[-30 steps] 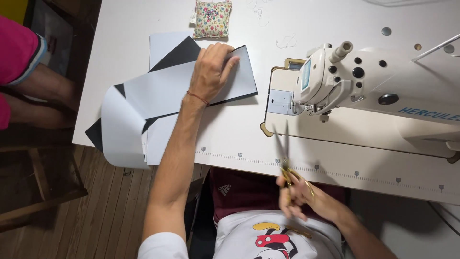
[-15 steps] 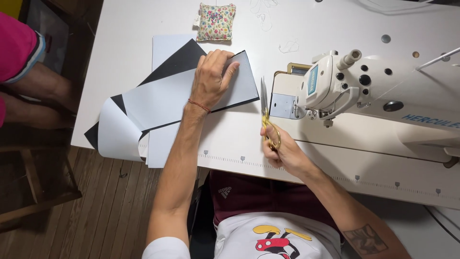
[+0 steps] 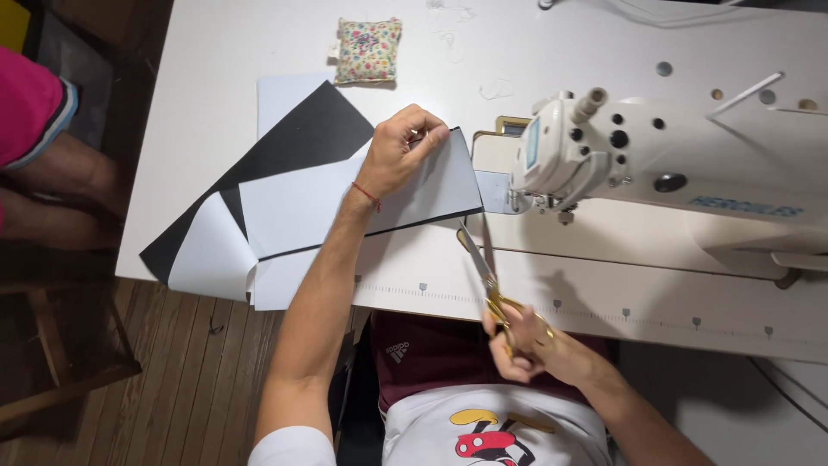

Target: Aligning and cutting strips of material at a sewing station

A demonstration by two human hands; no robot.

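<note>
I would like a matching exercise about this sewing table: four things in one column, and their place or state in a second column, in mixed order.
Things:
1. scissors
2. pincushion
3. left hand
4. sewing machine

Places or states:
A. pressing on the grey sheet
B. at the far table edge, flowered
C. held in the right hand, blades open
D. white, right of the sheets

Pairs: 1-C, 2-B, 3-A, 4-D

Grey sheet (image 3: 345, 203) lies flat under left hand (image 3: 398, 154), black backing edge showing. Gold-handled scissors (image 3: 485, 274) in right hand (image 3: 528, 343), blades parted, pointing at sheet's near corner.
</note>
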